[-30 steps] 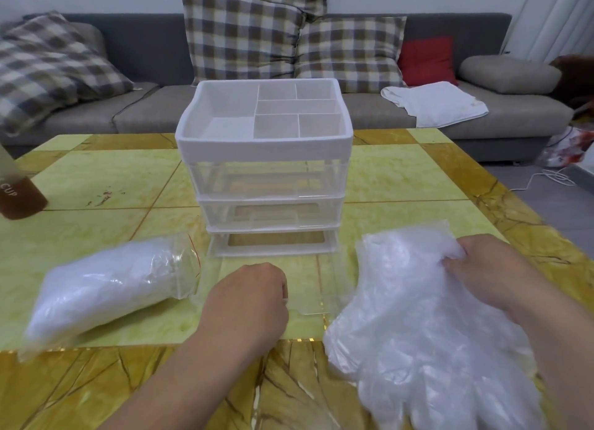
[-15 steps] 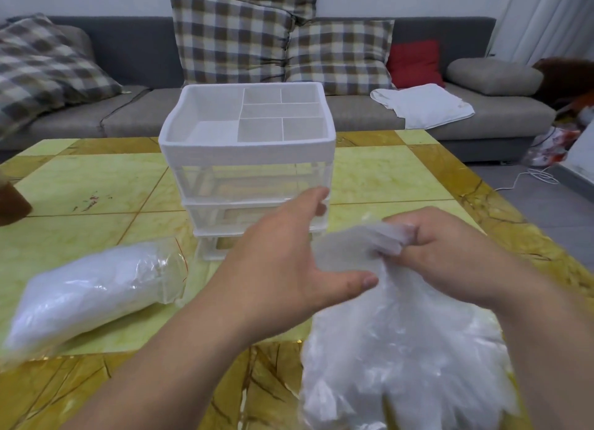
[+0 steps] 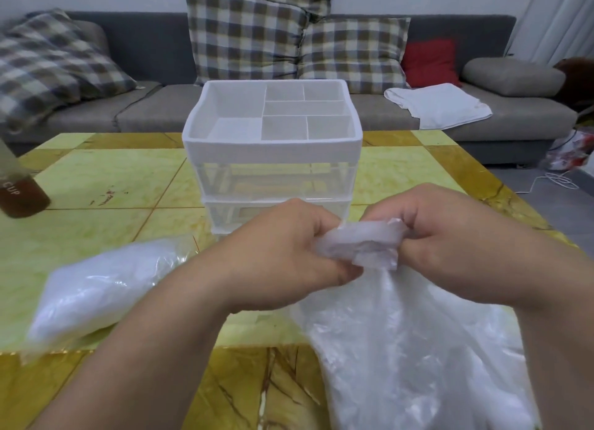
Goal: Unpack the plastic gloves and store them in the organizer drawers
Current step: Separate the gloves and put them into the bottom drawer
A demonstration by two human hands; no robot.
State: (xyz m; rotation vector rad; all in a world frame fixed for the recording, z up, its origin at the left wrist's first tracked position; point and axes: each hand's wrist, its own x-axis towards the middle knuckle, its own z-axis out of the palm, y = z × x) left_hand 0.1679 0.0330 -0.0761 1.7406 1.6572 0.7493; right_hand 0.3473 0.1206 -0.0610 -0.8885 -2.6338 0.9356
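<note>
The grey sofa [image 3: 144,50] runs behind everything, with checked cushions [image 3: 244,34] and a folded white cloth [image 3: 440,103] on its seat. Before it lies the yellow-tiled table [image 3: 96,179], which carries all the task's things. At its centre stands the white organizer [image 3: 271,147], with an open, partitioned tray on top and clear drawers [image 3: 276,179] beneath. The two drawers you can see appear closed; the lowest level is hidden behind your hands.

Nearest you, to the right, is the loose sheaf of plastic gloves [image 3: 411,349]. Its lower part is spread over the table's near edge, and its upper end is bunched and held up in front of the organizer. To the left lies a second pack of gloves [image 3: 106,288] in its clear bag, apart from both hands.

Your left hand [image 3: 283,256] and right hand [image 3: 450,243] meet at the bunched end. Each has fingers and thumb curled and pinching the film, and the two grips almost touch.

Expect this material to be very light, limp and slippery; its thin layers will probably slide apart or cling. The best hold is likely where you have it, across the gathered end with the whole thickness trapped. Fold the trailing part under before offering the bundle to a drawer.

At far left, a bottle [image 3: 19,195] of brown liquid stands near the table edge.
</note>
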